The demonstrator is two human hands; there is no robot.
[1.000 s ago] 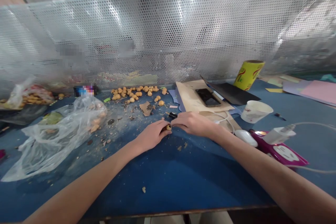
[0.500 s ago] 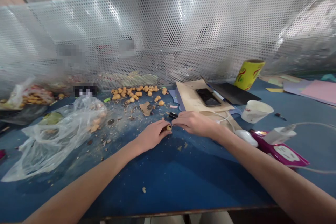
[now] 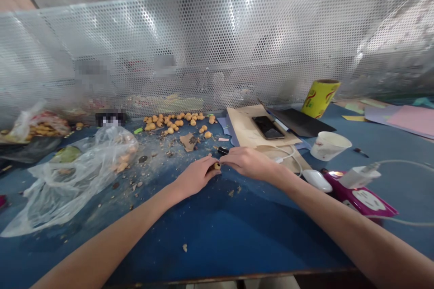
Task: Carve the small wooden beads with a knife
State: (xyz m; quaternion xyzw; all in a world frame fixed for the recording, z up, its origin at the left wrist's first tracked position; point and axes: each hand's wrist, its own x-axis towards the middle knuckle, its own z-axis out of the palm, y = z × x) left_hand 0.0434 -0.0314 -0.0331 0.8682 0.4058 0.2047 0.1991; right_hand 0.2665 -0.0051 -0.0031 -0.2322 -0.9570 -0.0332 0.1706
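My left hand [image 3: 195, 176] rests on the blue table [image 3: 217, 230] with its fingers pinched round a small yellow-brown nut-like piece [image 3: 217, 165]. My right hand [image 3: 247, 161] meets it from the right, fingers closed on a thin dark tool [image 3: 223, 150] whose black end sticks out behind the hand toward the screen. The tool's working end is hidden between the two hands. A scatter of similar yellow pieces [image 3: 176, 121] lies farther back, with crumbs and shell bits [image 3: 162, 149] between them and my hands.
A clear plastic bag [image 3: 77, 167] lies at left. A phone [image 3: 269, 127] on brown paper, a white paper cup [image 3: 328, 145], a yellow roll [image 3: 320, 97], a white mouse [image 3: 317, 179] and a purple power strip [image 3: 364, 196] sit at right. A perforated metal screen [image 3: 217, 49] closes the back.
Both hands stay together on the small piece with hardly any movement; the view has shifted slightly downward.
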